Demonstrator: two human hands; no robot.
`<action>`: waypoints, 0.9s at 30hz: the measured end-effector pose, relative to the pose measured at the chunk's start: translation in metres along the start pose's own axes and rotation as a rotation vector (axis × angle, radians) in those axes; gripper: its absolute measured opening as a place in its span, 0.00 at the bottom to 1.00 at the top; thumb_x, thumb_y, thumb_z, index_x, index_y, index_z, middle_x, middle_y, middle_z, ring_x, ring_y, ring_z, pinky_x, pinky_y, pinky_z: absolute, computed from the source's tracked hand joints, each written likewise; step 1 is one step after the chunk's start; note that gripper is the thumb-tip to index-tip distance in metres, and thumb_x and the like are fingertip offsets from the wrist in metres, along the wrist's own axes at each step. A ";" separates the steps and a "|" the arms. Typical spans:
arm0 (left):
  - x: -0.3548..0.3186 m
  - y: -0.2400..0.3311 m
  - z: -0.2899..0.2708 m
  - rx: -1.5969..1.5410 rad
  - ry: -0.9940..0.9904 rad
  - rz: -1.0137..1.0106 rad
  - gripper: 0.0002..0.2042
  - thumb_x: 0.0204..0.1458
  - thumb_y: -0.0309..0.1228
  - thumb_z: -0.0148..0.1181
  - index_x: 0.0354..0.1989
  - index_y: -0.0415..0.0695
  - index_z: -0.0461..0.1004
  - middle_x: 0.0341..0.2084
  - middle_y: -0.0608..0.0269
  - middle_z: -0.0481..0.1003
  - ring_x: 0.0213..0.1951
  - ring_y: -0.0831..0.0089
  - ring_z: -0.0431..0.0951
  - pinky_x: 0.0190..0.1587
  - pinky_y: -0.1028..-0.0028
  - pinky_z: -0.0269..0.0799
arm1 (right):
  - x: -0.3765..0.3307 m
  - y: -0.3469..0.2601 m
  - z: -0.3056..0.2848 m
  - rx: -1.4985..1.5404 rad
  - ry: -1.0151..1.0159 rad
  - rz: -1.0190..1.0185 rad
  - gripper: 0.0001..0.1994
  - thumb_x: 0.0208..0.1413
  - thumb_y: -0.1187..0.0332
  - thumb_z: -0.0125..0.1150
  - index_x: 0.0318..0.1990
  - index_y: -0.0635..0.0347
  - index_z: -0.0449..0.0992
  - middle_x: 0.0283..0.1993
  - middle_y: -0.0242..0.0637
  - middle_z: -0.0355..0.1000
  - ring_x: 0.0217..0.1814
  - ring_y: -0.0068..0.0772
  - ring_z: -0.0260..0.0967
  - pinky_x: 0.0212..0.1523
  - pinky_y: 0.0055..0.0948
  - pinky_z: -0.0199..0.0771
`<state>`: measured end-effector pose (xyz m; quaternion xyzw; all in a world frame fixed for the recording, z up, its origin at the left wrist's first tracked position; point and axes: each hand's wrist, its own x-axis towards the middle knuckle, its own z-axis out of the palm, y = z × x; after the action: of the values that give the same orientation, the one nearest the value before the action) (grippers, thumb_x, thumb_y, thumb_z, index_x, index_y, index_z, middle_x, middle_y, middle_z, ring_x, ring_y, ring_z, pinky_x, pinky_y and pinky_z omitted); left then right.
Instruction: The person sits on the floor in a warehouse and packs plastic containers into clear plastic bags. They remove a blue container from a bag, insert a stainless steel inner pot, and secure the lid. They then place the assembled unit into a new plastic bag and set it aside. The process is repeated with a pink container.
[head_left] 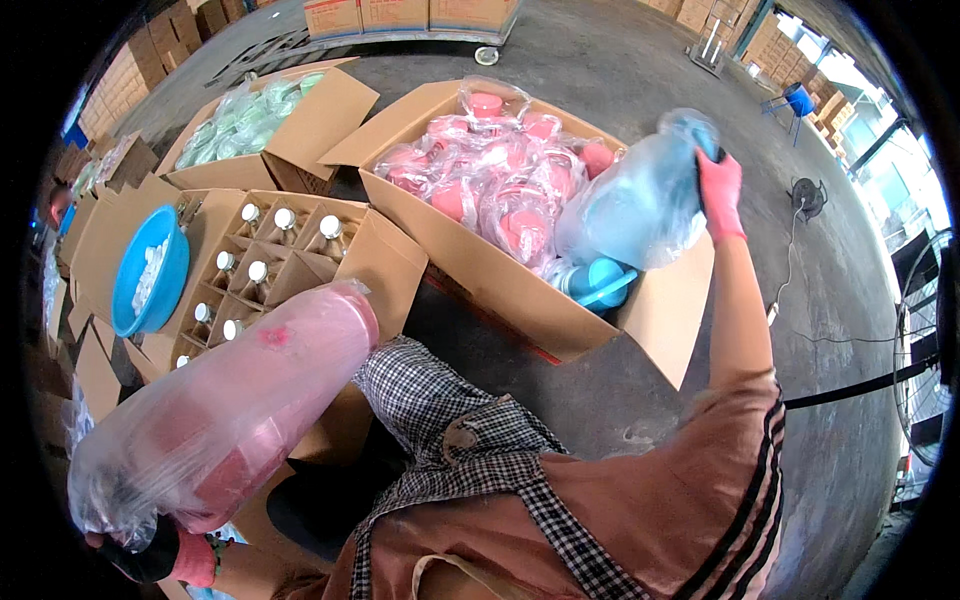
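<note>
My left hand (165, 555), in a pink and black glove, is closed on the lower end of a large pink container in a clear plastic bag (250, 400), tilted across my left side. At the right, my right hand (720, 190), gloved alike, grips the upper end of a blue container in a clear bag (625, 205). That bagged blue container is over the right end of an open carton (490, 285). Inside the carton lie several bagged pink containers (525, 225) and a blue cup-like piece (600, 283). My right fingertips are partly hidden behind the bag.
On my left, a divided carton (390, 260) holds several white-capped bottles (285, 218). A blue basin (172, 290) with small white pieces rests on it. Behind stands a carton of bagged green items (250, 120). A loaded cart (420, 38), a fan (805, 197) and cables are farther off.
</note>
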<state>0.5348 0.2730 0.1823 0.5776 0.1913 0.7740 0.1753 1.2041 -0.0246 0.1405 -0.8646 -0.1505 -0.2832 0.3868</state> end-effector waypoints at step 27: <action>0.056 0.089 -0.132 -0.299 -0.242 -0.361 0.19 0.38 0.33 0.62 0.41 0.48 0.68 0.36 0.65 0.70 0.38 0.69 0.69 0.45 0.70 0.62 | -0.459 -0.391 0.067 1.412 -1.879 -0.620 0.18 0.56 0.64 0.46 0.52 0.62 0.62 0.50 0.44 0.66 0.53 0.36 0.62 0.54 0.30 0.57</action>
<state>0.3885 0.2110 0.2390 0.5902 0.1522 0.6752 0.4154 0.6770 0.2639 0.0540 -0.2594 -0.6936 0.5176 0.4286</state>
